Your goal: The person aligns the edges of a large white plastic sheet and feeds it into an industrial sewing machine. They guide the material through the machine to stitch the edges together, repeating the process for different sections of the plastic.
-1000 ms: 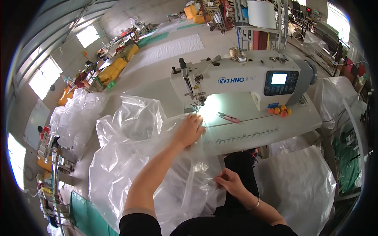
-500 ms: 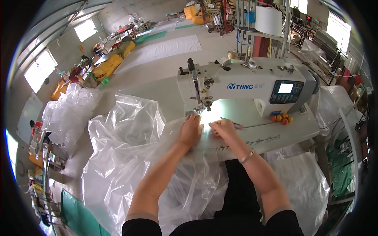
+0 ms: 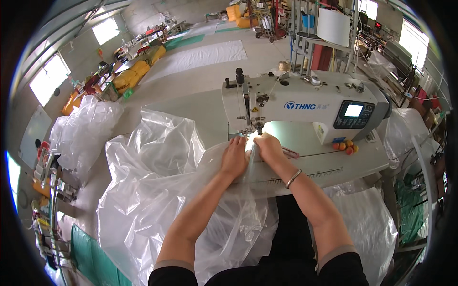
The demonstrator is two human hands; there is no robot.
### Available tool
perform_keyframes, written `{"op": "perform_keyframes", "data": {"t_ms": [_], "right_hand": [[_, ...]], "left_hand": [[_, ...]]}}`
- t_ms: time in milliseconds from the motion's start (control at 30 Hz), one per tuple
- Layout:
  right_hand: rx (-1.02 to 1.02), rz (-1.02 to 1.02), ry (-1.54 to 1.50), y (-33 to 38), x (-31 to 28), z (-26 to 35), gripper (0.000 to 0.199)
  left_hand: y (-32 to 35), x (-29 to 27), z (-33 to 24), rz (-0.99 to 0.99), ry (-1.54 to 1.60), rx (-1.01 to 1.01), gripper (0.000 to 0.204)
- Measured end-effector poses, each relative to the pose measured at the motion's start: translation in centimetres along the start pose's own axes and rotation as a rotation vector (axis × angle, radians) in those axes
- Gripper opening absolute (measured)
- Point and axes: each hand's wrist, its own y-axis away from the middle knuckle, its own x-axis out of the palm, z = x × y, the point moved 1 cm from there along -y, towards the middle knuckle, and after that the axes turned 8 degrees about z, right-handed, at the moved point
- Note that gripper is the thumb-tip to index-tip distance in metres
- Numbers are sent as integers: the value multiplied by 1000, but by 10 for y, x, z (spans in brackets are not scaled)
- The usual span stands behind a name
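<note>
A large clear plastic sheet (image 3: 157, 190) spreads over the left of the sewing table and down across my lap. Its right edge runs under the needle area of a white sewing machine (image 3: 286, 102), where a bright lamp glares. My left hand (image 3: 235, 156) lies on the sheet just before the presser foot, fingers stretched forward and thumb toward the right. Close beside it, my right hand (image 3: 268, 147) is closed, its fingertips pinching the sheet's edge by the needle. The glare partly hides those fingertips. A slim pink tool (image 3: 290, 152) rests on the table right of that hand.
Several small orange-red fruit-like balls (image 3: 346, 147) sit by the machine's base. Behind stands a thread rack with a big white cone (image 3: 333, 27). More clear plastic (image 3: 358, 229) hangs at the right, and a bundle of it (image 3: 86, 131) stands at the left.
My right hand has moved forward and left, closer to the needle and my left hand. The pink tool shows more beside it. My left hand stays on the sheet; the view has shifted slightly.
</note>
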Motion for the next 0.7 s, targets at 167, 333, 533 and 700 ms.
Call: {"op": "perform_keyframes", "data": {"t_ms": [167, 333, 533, 700], "right_hand": [[-110, 90, 46, 6, -10, -1, 15], [332, 89, -27, -14, -13, 10, 11], [344, 212, 18, -21, -3, 3, 17], [-9, 115, 254, -10, -1, 12, 12]], "left_hand": [[-3, -2, -4, 5, -105, 18, 31], [-2, 0, -1, 7, -97, 63, 30], [-3, 1, -3, -18, -56, 48, 29], [-3, 2, 2, -44, -62, 23, 27]]}}
